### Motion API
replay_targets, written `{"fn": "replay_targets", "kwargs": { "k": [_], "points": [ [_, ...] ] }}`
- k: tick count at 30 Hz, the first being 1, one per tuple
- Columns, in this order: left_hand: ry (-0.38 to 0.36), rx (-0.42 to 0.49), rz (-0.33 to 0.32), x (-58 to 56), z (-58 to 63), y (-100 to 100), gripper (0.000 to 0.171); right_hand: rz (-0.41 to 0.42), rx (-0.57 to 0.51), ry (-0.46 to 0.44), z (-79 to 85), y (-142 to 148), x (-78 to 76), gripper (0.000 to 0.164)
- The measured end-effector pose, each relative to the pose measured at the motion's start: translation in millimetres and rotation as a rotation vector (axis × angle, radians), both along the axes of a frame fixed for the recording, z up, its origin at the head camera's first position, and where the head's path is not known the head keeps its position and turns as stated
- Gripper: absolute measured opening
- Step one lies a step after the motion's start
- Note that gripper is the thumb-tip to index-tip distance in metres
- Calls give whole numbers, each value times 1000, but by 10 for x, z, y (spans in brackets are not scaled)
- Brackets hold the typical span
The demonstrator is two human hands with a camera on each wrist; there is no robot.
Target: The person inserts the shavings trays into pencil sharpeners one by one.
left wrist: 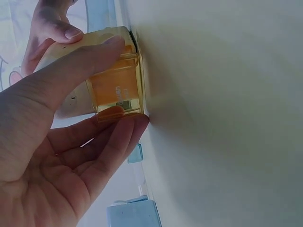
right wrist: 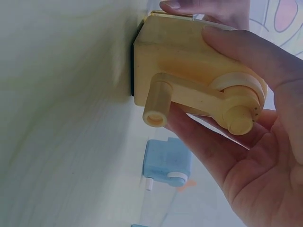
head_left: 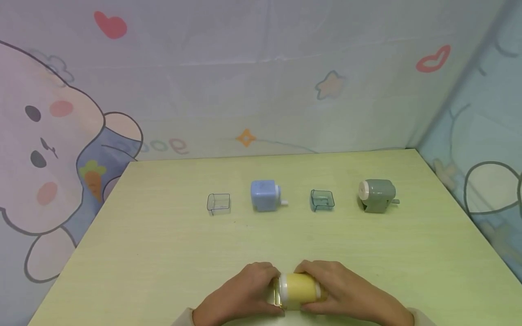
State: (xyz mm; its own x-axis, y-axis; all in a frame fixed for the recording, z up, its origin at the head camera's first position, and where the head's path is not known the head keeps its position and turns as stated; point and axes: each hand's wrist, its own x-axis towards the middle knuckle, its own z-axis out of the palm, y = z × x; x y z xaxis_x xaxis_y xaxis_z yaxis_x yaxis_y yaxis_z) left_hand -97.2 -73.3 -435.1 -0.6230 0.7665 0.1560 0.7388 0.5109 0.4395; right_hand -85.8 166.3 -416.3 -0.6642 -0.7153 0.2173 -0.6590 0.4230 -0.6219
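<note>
A yellow crank pencil sharpener (head_left: 301, 288) is at the table's near edge between both hands. My right hand (head_left: 342, 290) grips its body, thumb on one side and fingers on the other; the yellow crank handle (right wrist: 158, 101) shows in the right wrist view. With thumb and fingertips, my left hand (head_left: 250, 287) pinches the see-through yellow shavings drawer (left wrist: 116, 87) at the sharpener's other end. How far the drawer sits inside the body I cannot tell. The drawer's lower edge is close to the tabletop in the left wrist view.
Farther back stand a blue pencil sharpener (head_left: 264, 195) and a grey-green pencil sharpener (head_left: 379, 195). A clear drawer (head_left: 219, 203) lies left of the blue one, and a teal see-through drawer (head_left: 322, 200) between the two. A printed cloth (head_left: 261, 81) hangs behind the table (head_left: 163, 253).
</note>
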Motion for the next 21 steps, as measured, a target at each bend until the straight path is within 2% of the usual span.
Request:
{"fn": "replay_targets", "kwargs": {
  "k": [6,12,21],
  "points": [
    [-50,6,13,2,6,19,36,-9,-4,10,-7,4,5,43],
    [-58,43,16,10,-3,40,35,-12,-6,-3,-2,2,12,43],
    [-132,16,59,37,28,66,37,-14,-7,-4,-12,7,14,43]
  ]
}}
